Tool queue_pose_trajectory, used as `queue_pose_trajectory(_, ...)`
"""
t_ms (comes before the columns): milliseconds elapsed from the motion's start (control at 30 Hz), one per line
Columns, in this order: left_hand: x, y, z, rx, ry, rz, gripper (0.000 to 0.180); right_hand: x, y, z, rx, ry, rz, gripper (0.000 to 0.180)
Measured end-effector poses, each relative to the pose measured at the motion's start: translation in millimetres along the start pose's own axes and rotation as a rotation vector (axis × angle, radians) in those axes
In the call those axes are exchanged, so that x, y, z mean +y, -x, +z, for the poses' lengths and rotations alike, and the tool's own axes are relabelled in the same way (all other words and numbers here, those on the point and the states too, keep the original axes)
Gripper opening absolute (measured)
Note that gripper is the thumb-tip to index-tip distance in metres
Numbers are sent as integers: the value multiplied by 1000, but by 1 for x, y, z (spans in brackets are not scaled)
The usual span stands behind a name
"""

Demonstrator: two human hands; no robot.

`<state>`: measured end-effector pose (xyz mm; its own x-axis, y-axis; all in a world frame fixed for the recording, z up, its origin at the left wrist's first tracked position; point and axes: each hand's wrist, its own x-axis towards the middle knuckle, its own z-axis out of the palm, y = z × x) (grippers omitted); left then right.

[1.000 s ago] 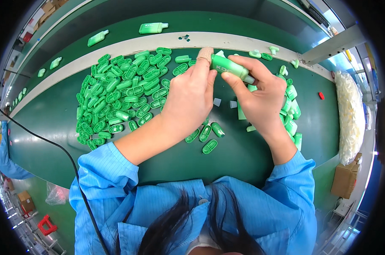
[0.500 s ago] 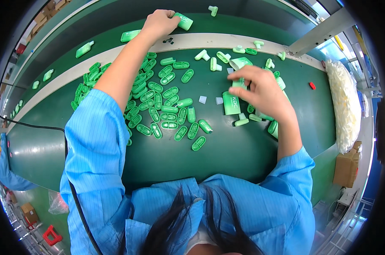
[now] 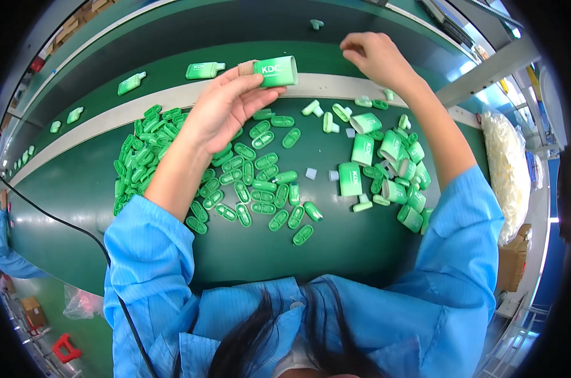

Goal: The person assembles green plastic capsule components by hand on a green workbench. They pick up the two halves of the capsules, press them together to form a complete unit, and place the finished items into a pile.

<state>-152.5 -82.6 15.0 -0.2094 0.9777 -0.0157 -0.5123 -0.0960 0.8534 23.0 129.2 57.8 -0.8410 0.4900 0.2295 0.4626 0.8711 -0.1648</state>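
Note:
My left hand, palm turned partly up, grips a flat green casing between thumb and fingers, its open end facing right. A tan wrap is on one fingertip. My right hand hovers over the far strip, fingers curled together; whether anything is in them is hidden. Below my left hand lie many oval green end caps, partly heaped at the left. At the right is a cluster of hollow green casings, with pale T-shaped mouthpieces and small clear plugs around them.
A pale rail separates the table from the far green strip, where capped casings lie in a line. A metal post rises at the far right. A bulging bag of cream-coloured pieces stands beside it. A black cable crosses at left.
My left hand has drawn back from the far strip with the casing and turned its palm up. My right hand has moved from the casings at right to above the strip. The view has shifted.

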Motion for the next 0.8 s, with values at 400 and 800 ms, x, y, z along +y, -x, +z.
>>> queue_pose_trajectory(400, -16, -1, -9, 157, -188, 174, 39, 21, -136, 116, 82, 109, 304, 38)
queue_pose_trajectory(800, -17, 9, 9, 86, -312, 113, 33, -70, 41, 18, -113, -1045, 200, 26)
